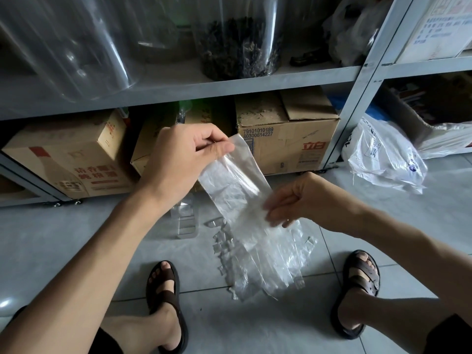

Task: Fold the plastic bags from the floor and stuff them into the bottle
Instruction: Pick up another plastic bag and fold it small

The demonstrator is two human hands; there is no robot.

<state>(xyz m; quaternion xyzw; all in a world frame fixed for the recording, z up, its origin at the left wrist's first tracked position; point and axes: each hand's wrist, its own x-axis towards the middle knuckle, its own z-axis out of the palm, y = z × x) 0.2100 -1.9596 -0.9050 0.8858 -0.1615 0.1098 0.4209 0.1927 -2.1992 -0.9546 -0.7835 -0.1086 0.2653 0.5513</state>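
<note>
hands point(178, 159) point(288, 200) 2 | sandals point(166, 297) point(364, 281) 2 | floor bottle point(185, 221) 1 | held bag point(237, 180) 1

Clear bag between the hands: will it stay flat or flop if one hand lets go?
Probably flops: the clear bag only hangs taut because the left hand and right hand pinch opposite ends. Likely very light, being thin and see-through. Possibly slippery; the pile of bags below looks glossy and lies splayed.

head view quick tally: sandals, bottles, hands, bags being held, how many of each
sandals: 2
bottle: 1
hands, left and right: 2
plastic bag held in the hands: 1
total: 6
</note>
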